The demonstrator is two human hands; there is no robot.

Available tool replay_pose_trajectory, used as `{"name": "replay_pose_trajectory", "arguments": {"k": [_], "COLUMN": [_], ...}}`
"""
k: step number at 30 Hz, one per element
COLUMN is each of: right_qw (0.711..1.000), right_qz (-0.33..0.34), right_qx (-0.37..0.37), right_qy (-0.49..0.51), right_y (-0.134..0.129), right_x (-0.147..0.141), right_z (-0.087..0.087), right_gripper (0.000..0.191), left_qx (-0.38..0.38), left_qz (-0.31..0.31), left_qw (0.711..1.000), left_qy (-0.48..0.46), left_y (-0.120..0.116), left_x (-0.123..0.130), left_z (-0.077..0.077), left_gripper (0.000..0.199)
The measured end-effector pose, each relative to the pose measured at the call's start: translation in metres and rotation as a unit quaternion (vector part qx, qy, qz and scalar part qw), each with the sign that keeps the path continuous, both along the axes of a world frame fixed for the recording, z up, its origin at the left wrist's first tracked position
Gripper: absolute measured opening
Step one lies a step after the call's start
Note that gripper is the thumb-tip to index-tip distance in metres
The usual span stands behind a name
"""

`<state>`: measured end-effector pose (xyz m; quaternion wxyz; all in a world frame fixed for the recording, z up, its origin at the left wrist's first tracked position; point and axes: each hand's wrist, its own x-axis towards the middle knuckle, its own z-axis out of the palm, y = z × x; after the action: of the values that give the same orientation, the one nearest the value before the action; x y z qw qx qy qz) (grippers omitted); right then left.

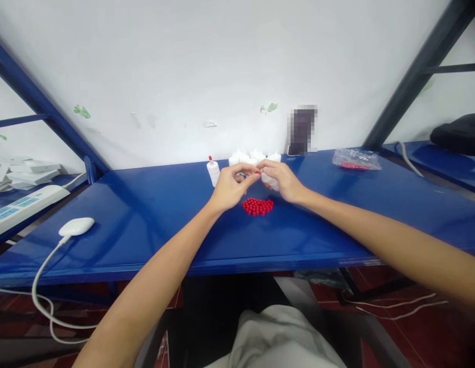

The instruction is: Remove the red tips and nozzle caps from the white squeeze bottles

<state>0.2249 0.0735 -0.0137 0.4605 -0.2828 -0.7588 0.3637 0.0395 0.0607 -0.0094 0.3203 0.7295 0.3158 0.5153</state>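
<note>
My right hand [282, 179] is wrapped round a white squeeze bottle [269, 181], which lies tilted with its tip toward the left. At that tip my left hand [232, 185] pinches a small red cap [258, 173] between thumb and fingertips; whether the cap sits on the nozzle I cannot tell. Just below the hands lies a pile of small red caps [257, 206] on the blue table. Left of my hands stands a white bottle with a red cap [213, 171]. Behind them several white bottles [239, 157] are partly hidden by my fingers.
A clear plastic bag [357, 159] with red pieces lies at the right of the blue table [145, 220]. A dark pixelated object [302, 130] leans on the wall. At left are a white device with a cable [76, 226] and a power strip [28, 208].
</note>
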Motion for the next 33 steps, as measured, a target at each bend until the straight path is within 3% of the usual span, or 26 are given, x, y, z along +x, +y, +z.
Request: {"name": "replay_pose_trajectory", "arguments": {"k": [2,7,11,17,23,29,33], "right_qw": [1.000,0.997,0.996,0.996,0.996,0.983,0.978], "right_qz": [-0.019,-0.053,-0.070,-0.084,-0.056,-0.049,-0.071], "right_qx": [-0.012,-0.046,-0.045,-0.033,-0.070,0.092,0.125], "right_qy": [0.008,0.035,0.026,0.018,-0.014,-0.150,-0.152], "right_y": [0.005,0.009,0.003,-0.002,0.001,0.006,0.005], "right_x": [0.003,0.006,0.004,0.003,0.003,0.002,-0.001], "right_z": [-0.001,-0.001,0.003,0.003,0.002,-0.002,-0.004], "right_gripper": [0.031,0.030,0.026,0.020,0.011,0.018,0.017], "left_qx": [0.001,0.068,0.090,0.084,0.122,0.189,0.192], "left_qz": [0.043,0.246,0.307,0.300,0.271,0.149,0.114], "left_qw": [0.999,0.967,0.946,0.945,0.948,0.968,0.972], "left_qy": [-0.030,-0.002,0.047,0.096,0.114,0.076,0.071], "left_y": [0.004,0.012,0.014,0.015,0.012,-0.003,-0.010], "left_x": [-0.005,-0.019,-0.022,-0.023,-0.018,0.001,0.006], "left_z": [0.003,0.006,0.002,-0.001,-0.005,-0.004,-0.001], "left_gripper": [0.015,0.008,0.006,0.009,0.017,0.010,0.008]}}
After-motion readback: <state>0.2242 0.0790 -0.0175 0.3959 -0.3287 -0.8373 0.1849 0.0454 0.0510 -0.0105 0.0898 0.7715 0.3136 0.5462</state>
